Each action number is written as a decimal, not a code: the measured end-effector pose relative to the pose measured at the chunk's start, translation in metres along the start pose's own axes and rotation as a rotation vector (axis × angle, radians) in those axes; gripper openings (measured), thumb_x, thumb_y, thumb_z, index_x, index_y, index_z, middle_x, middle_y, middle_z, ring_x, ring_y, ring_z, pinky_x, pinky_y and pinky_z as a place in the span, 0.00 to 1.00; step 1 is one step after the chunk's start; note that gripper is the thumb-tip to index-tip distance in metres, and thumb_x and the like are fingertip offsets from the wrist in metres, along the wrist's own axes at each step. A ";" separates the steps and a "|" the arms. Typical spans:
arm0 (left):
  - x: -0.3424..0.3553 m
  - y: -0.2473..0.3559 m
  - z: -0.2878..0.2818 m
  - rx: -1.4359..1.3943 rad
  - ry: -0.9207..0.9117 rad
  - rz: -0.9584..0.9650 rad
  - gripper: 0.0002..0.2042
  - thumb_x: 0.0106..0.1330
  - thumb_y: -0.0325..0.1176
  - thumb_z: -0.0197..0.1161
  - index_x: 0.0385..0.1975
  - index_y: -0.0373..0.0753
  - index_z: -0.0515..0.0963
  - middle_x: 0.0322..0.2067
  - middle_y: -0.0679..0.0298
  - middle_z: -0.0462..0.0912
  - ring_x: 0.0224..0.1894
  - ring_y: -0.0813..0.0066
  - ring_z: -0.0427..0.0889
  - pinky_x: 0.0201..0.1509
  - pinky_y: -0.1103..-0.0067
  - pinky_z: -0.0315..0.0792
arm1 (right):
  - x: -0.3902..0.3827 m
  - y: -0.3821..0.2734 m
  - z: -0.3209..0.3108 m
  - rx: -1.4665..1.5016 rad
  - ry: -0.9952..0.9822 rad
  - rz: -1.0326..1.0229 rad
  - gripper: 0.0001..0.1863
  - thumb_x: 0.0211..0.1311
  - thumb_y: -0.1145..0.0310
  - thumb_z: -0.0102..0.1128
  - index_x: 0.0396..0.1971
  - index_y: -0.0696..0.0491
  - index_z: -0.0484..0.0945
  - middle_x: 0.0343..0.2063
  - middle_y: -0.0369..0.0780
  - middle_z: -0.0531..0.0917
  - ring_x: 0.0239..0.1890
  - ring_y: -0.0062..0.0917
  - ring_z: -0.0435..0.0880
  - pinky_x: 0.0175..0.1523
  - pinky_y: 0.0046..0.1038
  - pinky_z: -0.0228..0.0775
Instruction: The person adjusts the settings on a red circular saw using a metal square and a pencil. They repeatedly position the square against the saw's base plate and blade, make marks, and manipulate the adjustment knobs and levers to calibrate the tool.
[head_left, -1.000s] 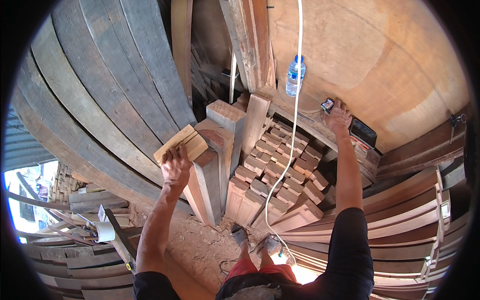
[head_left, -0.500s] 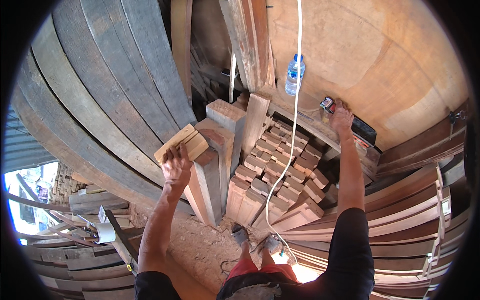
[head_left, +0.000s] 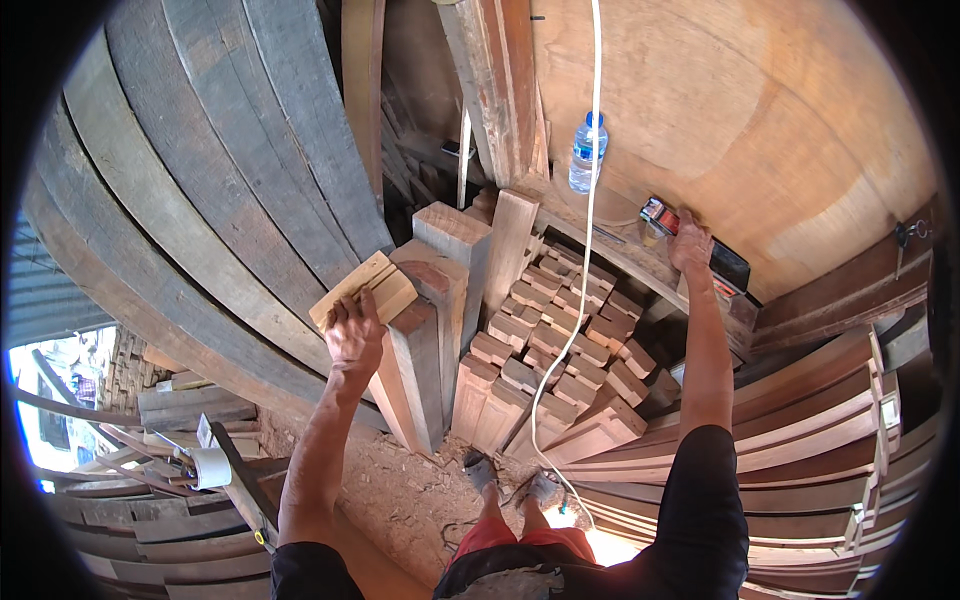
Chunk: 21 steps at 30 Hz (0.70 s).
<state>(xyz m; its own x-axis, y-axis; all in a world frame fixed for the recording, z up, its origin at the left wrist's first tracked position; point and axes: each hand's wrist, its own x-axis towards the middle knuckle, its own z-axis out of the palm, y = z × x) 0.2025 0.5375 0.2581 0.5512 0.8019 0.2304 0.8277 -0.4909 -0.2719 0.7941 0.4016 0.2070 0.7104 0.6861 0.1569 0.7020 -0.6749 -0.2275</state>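
L hand point(head_left: 355, 335) part-closed, fingers curled on grooved wood block point(head_left: 374, 281), prob. steadying it by upright post point(head_left: 415, 350). R hand point(head_left: 690, 245) half-curled at small red/blk box point(head_left: 661, 216), grip: can't tell; blk phone-like device point(head_left: 731, 267) just right.

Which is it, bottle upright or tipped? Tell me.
Upright: the water bottle has its base down and its blue cap on top.

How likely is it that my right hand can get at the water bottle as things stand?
Likely yes: your right hand is a short way right of the water bottle, though the white cable crosses in front of the bottle's right side.
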 end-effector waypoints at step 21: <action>0.000 0.002 0.007 0.023 -0.082 -0.049 0.41 0.52 0.42 0.76 0.67 0.34 0.67 0.56 0.39 0.77 0.56 0.44 0.80 0.62 0.60 0.73 | -0.216 -0.009 0.025 0.235 0.188 -0.307 0.28 0.56 0.70 0.65 0.58 0.60 0.71 0.52 0.56 0.77 0.52 0.54 0.76 0.56 0.51 0.69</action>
<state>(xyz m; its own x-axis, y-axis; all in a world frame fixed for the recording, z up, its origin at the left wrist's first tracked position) 0.2029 0.5387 0.2514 0.4986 0.8505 0.1674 0.8505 -0.4427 -0.2840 0.6335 0.2664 0.1510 0.4825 0.7695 0.4184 0.8671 -0.3522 -0.3522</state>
